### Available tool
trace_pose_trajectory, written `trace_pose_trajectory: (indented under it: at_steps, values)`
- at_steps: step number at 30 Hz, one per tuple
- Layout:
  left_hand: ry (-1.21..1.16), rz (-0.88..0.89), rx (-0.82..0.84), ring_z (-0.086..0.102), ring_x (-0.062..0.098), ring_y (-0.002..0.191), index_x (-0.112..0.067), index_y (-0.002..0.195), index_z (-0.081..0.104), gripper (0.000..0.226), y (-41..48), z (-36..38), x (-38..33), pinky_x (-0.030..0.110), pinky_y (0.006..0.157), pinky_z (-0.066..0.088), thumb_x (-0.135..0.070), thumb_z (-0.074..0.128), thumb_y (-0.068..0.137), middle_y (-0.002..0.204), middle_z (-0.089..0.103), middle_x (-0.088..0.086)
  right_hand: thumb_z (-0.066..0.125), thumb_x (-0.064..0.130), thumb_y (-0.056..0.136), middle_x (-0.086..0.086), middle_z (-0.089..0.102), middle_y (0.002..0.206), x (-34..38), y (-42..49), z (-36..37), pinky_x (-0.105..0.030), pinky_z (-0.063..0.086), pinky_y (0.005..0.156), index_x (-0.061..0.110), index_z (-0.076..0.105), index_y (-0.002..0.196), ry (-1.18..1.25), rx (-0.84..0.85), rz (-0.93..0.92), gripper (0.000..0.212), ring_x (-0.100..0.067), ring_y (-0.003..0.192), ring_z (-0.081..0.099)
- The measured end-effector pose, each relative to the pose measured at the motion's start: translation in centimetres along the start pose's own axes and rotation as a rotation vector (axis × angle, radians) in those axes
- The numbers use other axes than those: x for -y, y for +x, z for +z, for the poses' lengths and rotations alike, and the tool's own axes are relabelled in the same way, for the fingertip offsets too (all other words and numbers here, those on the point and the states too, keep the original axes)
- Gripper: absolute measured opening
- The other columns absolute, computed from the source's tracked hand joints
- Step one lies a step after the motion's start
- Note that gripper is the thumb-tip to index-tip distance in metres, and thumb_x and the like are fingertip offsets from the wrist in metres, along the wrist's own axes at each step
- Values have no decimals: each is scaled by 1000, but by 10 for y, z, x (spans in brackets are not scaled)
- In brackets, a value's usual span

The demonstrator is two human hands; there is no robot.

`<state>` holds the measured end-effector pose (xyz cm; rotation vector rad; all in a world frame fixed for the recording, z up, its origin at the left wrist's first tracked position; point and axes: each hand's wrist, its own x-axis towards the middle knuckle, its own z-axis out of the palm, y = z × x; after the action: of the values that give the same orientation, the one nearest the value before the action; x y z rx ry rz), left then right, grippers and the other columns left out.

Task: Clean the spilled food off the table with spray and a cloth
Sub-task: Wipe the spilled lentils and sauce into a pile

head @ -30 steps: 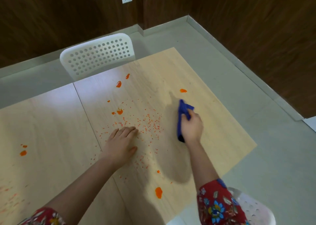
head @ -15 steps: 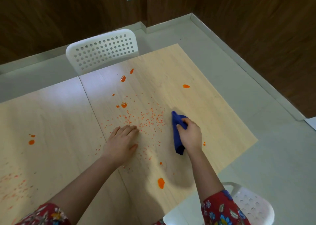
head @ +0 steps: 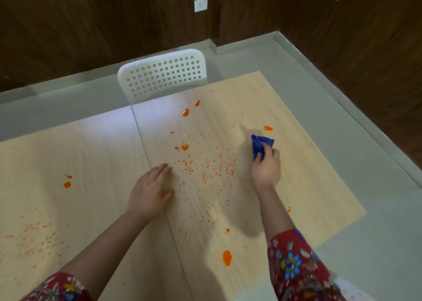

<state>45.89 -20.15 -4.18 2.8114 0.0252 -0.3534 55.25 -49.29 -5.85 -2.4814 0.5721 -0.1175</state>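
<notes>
My right hand (head: 266, 171) grips the bunched blue cloth (head: 260, 145) on the tabletop (head: 102, 154), beside scattered orange crumbs (head: 205, 170). My left hand (head: 150, 192) lies flat, fingers straight.

A blue cloth (head: 261, 145), orange spilled food (head: 205, 170) on the pale wood-grain table (head: 102, 159), a white chair (head: 163, 74) dotted with holes, red floral sleeves (head: 294, 266), dark brown wall panels (head: 91, 26), grey floor (head: 365, 186).

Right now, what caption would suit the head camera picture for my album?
Right hand grips a blue cloth beside orange spills on a wooden table; left hand rests flat.
</notes>
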Motion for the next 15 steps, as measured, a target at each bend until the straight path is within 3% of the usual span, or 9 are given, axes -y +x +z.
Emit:
trace_pose_trajectory:
  at_steps: [3,7,11,15]
  values:
    - [12,-92,10,26,17,143,-23,152,23,74,5,-7,13,35,116,27,-45,58,90,158,22,-5,42,15,97,-8,48,135,5,36,9,-43,49,82,23,44,140,-163,56,-13,44,-32,112,47]
    - [11,-188,25,18,20,146,-24,153,18,78,16,-11,24,41,114,32,-55,52,90,160,16,-5,40,15,96,-4,49,134,18,35,24,-40,48,82,25,45,139,-231,87,-189,44,-29,107,47]
    - [61,-203,114,7,26,148,-28,154,10,79,27,-14,26,46,108,36,-58,48,91,162,4,-7,42,14,96,1,54,130,22,12,35,-37,49,85,26,52,135,-93,163,-412,42,-21,107,51]
    - [71,-202,108,10,29,146,-29,151,14,77,33,-15,23,45,104,43,-57,50,90,160,10,-6,43,10,95,0,54,134,34,48,40,-38,47,85,23,52,135,-22,72,-263,43,-26,112,49]
